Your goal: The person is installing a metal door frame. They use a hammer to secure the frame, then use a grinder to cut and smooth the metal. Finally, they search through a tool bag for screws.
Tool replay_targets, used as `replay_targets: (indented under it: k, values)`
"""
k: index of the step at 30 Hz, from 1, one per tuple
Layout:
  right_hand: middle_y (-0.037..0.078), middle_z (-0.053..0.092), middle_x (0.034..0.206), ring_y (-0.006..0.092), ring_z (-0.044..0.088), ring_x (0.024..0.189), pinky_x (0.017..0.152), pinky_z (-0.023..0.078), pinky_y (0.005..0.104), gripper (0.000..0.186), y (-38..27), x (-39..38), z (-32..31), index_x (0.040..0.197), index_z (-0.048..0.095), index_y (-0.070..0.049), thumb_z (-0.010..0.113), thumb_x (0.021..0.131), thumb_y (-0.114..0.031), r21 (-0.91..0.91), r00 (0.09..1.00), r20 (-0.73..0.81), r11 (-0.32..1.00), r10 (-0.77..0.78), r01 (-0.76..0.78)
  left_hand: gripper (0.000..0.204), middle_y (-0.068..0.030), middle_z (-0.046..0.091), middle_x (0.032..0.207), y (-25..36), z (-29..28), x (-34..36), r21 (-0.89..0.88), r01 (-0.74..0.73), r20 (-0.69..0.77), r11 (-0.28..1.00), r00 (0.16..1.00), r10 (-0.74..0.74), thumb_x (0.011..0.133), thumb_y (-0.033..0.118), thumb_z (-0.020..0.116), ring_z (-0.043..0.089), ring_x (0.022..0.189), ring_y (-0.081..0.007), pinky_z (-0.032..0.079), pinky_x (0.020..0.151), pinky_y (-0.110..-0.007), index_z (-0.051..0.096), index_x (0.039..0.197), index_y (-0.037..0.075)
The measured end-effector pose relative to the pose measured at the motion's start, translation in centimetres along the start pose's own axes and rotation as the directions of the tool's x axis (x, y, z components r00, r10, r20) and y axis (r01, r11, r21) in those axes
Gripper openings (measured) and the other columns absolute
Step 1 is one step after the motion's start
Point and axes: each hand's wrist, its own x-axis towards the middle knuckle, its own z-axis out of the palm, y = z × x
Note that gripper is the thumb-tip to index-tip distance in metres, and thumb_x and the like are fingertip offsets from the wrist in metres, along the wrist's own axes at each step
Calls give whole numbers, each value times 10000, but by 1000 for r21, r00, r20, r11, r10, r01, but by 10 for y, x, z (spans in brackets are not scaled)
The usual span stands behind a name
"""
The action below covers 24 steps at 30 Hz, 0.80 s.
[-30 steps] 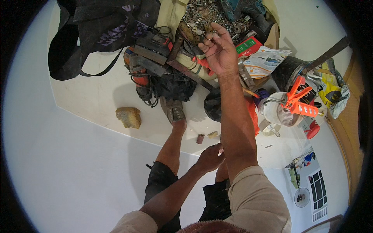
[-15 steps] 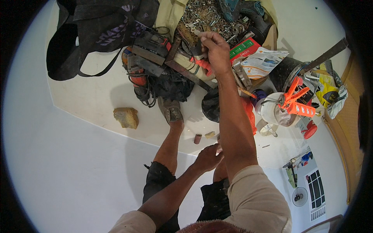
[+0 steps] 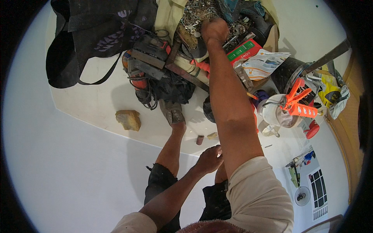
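My right hand (image 3: 215, 31) reaches out to the far side, over a heap of loose screws, nails and small metal bits (image 3: 197, 16). Only the back of it shows; its fingers point down into the heap and are hidden. Close to my knees is my left hand (image 3: 209, 159), its fingers curled closed and partly covered by my right forearm. A small pale spot shows at its fingertips, too small to name. Left of the heap lie a flat washer-like piece (image 3: 197, 34) and a cordless tool battery (image 3: 151, 48).
A black bag (image 3: 105, 27) lies at the far left. On the right stand a white bucket (image 3: 274, 112), an orange caulking gun (image 3: 297, 103) and a red-green box (image 3: 244, 50). A stone block (image 3: 128, 120) and a small brown cylinder (image 3: 200, 139) lie on the floor.
My right hand has moved farther away and down onto the heap of screws; its pinched fingers, seen before, are now hidden. My left hand stays nearly in place.
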Motion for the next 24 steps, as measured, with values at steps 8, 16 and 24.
replay_targets:
  k: [8,16,24]
  values:
    - [118,768,884,271,684,738,713,541,397,140,6,-4,-9,905,784,-30,717,909,-152,626,992,101,780,-81,0,391,-225,719,1233,-20,15,9,-88,-90,-57,992,995,85,1042,330,592,670,1212,-388,518,1050,-496,634,1245,-1]
    - [13,647,954,117,492,738,638,436,298,207,12,-33,-49,1182,669,12,669,980,-27,840,821,513,-49,-251,-540,379,-235,708,1278,-18,16,10,-162,-18,-25,987,1000,14,1029,299,610,650,1260,-392,504,1083,-491,629,1243,-13]
    - [5,552,889,156,509,821,698,448,315,137,16,-44,-57,1098,649,-30,644,994,-118,710,740,474,-289,-478,-642,392,-243,693,1307,-20,19,12,-127,-4,-5,992,1000,3,1030,282,597,630,1293,-397,490,1105,-499,616,1285,-15]
